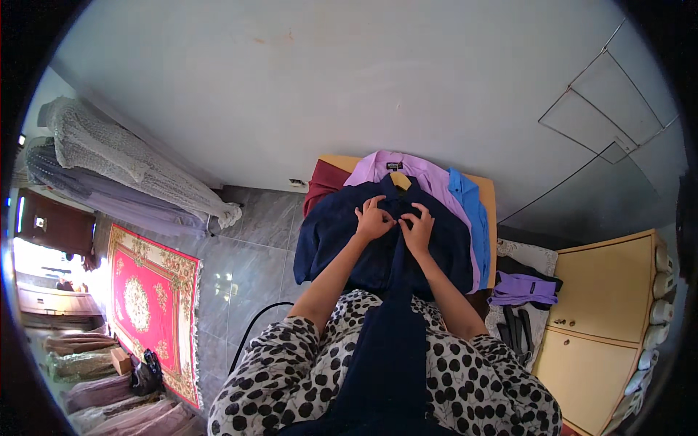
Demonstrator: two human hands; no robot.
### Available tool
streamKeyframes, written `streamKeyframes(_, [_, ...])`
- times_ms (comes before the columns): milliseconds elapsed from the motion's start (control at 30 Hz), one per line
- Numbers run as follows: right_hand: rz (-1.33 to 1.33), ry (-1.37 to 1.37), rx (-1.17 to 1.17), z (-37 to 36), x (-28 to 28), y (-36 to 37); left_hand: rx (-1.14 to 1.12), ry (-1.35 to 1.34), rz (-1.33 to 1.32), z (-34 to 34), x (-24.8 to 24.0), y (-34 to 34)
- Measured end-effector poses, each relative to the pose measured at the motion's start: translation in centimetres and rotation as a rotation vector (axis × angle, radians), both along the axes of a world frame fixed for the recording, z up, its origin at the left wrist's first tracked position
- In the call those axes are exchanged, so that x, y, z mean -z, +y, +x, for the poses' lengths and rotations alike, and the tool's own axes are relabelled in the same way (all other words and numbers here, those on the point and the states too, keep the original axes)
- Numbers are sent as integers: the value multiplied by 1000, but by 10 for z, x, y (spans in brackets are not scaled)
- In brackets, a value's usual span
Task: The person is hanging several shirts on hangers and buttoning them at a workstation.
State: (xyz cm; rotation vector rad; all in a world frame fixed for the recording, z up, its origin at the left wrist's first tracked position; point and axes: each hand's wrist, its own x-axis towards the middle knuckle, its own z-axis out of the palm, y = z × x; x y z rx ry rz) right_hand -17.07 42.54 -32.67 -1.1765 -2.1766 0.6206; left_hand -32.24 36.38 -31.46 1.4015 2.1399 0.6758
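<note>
A dark navy shirt (338, 232) lies spread out face up on a small table, its collar toward the wall. A light wooden hanger (400, 181) shows at its neck opening. At the middle of the shirt front, just below the collar, my left hand (374, 220) pinches the dark cloth between thumb and forefinger. Close beside it my right hand (416, 231) pinches too, its other fingers raised. The fingertips nearly meet; any button between them is too small to make out. A long navy cloth strip (389, 349) runs from under my hands toward my body, widening as it nears.
Beneath the navy shirt lie a lilac shirt (420, 168), a blue shirt (471, 207) and a maroon garment (325, 178) on the wooden table (491, 195). Folded purple clothes (525, 288) sit at right, beside a yellow cabinet (603, 291). A red rug (145, 298) covers floor at left.
</note>
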Motion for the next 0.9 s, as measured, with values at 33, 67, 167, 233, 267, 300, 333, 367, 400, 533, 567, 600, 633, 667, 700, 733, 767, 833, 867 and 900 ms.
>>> streamKeyframes(33, [8,-80,-13,1,-3,0,5,-3,7,-1,-1,0])
streamKeyframes(67, [13,-64,-50,2,-6,1,13,-14,-5,-1,-1,1])
streamKeyframes(167, [-23,-102,-109,5,-14,4,6,-42,-24,-3,-3,0])
streamKeyframes(233, [-52,-150,-110,6,-16,6,8,-32,-13,-5,-5,2])
streamKeyframes(267, [-61,-96,-113,7,-15,6,9,-24,-31,-5,-6,3])
streamKeyframes(300, [-84,-69,-105,7,-14,7,18,-15,-22,-7,-8,5])
streamKeyframes(333, [-129,-61,-92,6,-12,7,30,-6,-21,-8,-9,7])
streamKeyframes(367, [-120,-29,-89,6,-10,7,42,1,-34,-8,-11,8])
streamKeyframes(400, [-131,-15,-81,6,-8,7,56,9,-19,-8,-12,10])
streamKeyframes(533, [-151,22,-46,6,-1,7,93,43,-50,-7,-13,12])
streamKeyframes(567, [-119,45,-71,7,-1,8,100,48,-78,-5,-12,12])
streamKeyframes(600, [-114,31,-74,7,-1,8,73,31,-66,-4,-11,12])
streamKeyframes(633, [-132,-15,-64,8,-2,9,49,10,-64,-3,-9,12])
streamKeyframes(667, [-114,-11,-87,8,-3,10,26,-13,-73,-3,-8,11])
streamKeyframes(700, [-118,-38,-97,9,-5,11,20,-25,-65,-3,-7,11])
streamKeyframes(733, [-134,-83,-96,9,-7,12,16,-38,-67,-3,-6,11])
streamKeyframes(767, [-122,-67,-125,9,-10,13,15,-55,-95,-4,-5,10])
streamKeyframes(833, [-134,-102,-151,9,-14,15,-16,-76,-74,-5,-4,10])
streamKeyframes(867, [-105,-87,-173,9,-16,15,-33,-86,-82,-6,-3,10])
streamKeyframes(900, [-90,-98,-181,10,-17,14,-18,-83,-67,-6,-3,10])
